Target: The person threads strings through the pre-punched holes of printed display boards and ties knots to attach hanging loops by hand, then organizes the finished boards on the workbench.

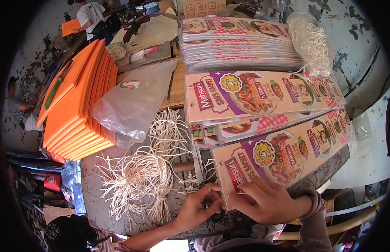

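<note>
A long printed Mahsuri card (283, 161) with food pictures lies aslant at the table's front right. My right hand (262, 201) rests over its near left corner, fingers bent and pinched, with a short bit of white cord (241, 193) showing beside the fingertips. At the card's left edge is my left hand (203, 203), its thumb and index finger curled together; what they pinch is hidden. Close by on the left lie scissors (198, 166) and loose bundles of white cord (140, 180). Another such card (262, 94) lies just beyond.
Behind stands a tall stack of wrapped cards (241, 46) with a cord bundle (312, 44) on its right end. Orange packs (77, 113) are piled at the left, carrying a green-handled cutter (54, 92). A clear plastic bag (132, 101) leans there. Two people are in the background.
</note>
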Demonstrator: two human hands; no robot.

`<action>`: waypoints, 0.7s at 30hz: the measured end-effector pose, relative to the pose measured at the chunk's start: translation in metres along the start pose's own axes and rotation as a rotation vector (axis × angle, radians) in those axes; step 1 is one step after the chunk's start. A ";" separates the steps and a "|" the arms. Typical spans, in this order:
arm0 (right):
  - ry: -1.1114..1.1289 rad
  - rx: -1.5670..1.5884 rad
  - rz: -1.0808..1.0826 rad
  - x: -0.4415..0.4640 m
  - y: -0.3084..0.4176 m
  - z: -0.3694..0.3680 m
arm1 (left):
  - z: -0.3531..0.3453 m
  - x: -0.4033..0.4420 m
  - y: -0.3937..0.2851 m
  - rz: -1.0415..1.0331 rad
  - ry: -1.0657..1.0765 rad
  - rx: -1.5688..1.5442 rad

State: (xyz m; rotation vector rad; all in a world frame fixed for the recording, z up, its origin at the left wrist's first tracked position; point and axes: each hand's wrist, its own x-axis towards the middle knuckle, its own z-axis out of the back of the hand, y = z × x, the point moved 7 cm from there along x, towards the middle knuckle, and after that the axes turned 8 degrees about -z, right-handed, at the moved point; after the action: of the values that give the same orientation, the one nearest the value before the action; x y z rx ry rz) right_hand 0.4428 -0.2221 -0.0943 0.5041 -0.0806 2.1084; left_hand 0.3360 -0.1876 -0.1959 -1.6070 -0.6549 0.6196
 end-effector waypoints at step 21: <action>0.017 -0.284 -0.050 0.001 0.015 -0.015 | -0.001 -0.001 0.008 -0.051 -0.054 -0.036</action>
State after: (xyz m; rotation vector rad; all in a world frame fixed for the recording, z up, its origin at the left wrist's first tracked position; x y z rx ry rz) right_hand 0.4249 -0.2262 -0.1059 0.3142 -0.3485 2.0099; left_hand 0.3365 -0.1896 -0.2038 -1.6065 -0.7488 0.6183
